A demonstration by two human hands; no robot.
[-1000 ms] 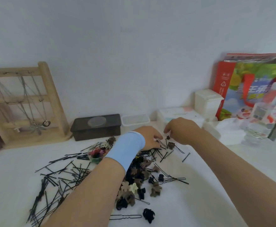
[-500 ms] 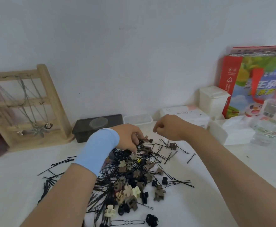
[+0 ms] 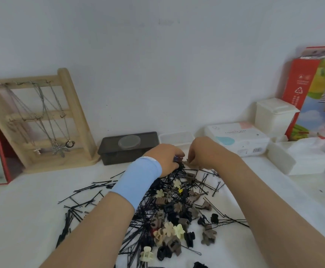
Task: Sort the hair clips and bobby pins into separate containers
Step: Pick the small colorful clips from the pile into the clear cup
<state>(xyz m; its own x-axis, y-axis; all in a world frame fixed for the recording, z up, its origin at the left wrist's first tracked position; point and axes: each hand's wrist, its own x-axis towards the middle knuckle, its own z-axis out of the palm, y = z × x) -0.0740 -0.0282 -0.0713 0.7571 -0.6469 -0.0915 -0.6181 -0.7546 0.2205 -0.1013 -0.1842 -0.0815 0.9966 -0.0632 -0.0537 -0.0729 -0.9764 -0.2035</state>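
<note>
Leaves bobby pins (image 3: 92, 190) fanned over the table (image 3: 22, 219) at left, hair clips (image 3: 169, 229) heaped mid-pile. Clenches left hand (image 3: 165, 159) round a dark clip (image 3: 176, 158). Pinches a brown clip (image 3: 186, 161) with fingers of the right hand (image 3: 206, 151), both just before the clear container (image 3: 177, 136), probably for dropping in.

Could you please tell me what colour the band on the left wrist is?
The wristband is light blue; the head view shows it.

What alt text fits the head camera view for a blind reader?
The left hand, in a light blue wristband, and the right hand pick at the far edge of a pile of black bobby pins and small claw hair clips on a white table. Behind stand a dark lidded box, a clear container and a wooden necklace stand.
</note>
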